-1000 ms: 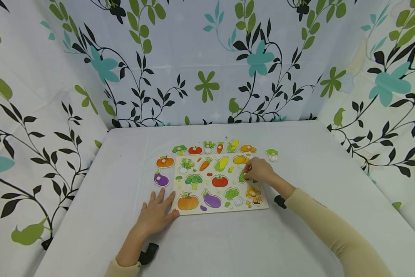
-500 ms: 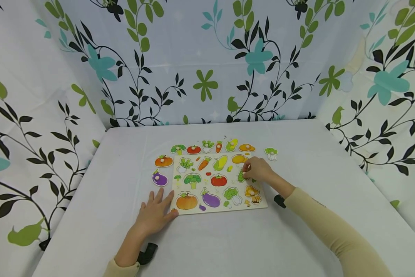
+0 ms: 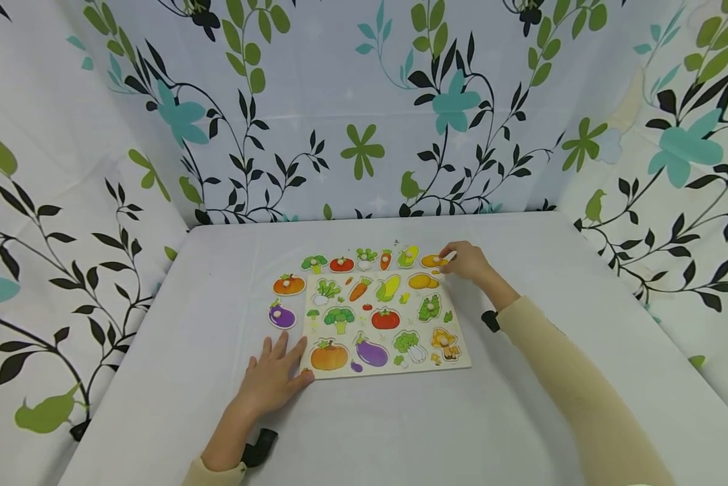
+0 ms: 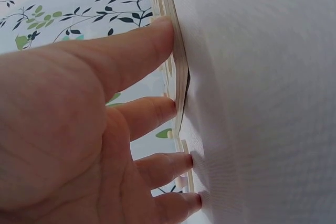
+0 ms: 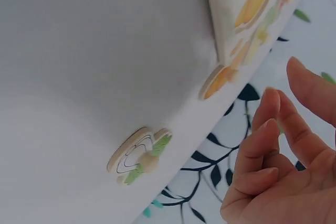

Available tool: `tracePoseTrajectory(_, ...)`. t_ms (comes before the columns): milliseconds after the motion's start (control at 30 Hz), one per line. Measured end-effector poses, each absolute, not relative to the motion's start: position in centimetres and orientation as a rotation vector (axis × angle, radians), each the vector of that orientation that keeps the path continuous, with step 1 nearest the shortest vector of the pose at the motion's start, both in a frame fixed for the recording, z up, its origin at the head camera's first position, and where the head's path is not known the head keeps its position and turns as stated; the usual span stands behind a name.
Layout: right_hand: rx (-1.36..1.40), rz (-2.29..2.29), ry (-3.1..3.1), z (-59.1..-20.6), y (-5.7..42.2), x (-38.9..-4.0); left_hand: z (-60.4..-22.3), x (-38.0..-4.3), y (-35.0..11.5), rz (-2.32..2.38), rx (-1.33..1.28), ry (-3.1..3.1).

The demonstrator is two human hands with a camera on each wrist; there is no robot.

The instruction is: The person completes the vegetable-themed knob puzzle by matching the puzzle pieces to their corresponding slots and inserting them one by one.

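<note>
Reaching to the far right corner of the board [image 3: 364, 320], the right hand [image 3: 466, 262] is beside the orange potato piece [image 3: 431, 260]. One tiny dark mark on the white table [image 3: 370, 425], past the corn piece [image 3: 408, 256], is too small to read. A second ago that same hand was lower, with its fingertips on the green peppers [image 3: 429, 307] — now it has moved up and away, and the peppers show in full on the board. The left hand [image 3: 268, 378] has stayed put, stretched out flat at the near left corner. Its fingers are spread apart, and its thumb [image 4: 163, 32] rests on the board's edge. The right hand's fingers are bent, with a gap between them and the thumb — so it is not clamped. Its arm comes in from the lower right in a tan sleeve [image 3: 583, 398]. The potato piece lies just past the board, next to the corn. Near it on the table, off to the right, is a cabbage piece [image 5: 135, 153] with a round knob.
</note>
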State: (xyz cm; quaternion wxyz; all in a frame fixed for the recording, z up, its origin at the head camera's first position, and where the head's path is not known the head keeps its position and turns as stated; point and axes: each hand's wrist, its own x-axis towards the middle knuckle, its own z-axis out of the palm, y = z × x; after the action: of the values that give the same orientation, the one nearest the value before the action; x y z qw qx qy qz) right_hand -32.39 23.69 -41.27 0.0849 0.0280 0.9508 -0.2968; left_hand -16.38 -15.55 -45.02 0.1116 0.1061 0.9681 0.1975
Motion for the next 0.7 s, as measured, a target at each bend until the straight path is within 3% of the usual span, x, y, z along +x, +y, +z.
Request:
tracePoseTrajectory(300,0.232,-0.781,2.827,-42.9,23.1,-35.5,-45.1,-16.3,-15.7,0.589,0.318,2.848)
tracePoseTrajectory(700,0.343,-0.765,2.785,-44.0,22.3,-37.0,-45.0,-16.3,-15.7,0.588,0.313,2.858)
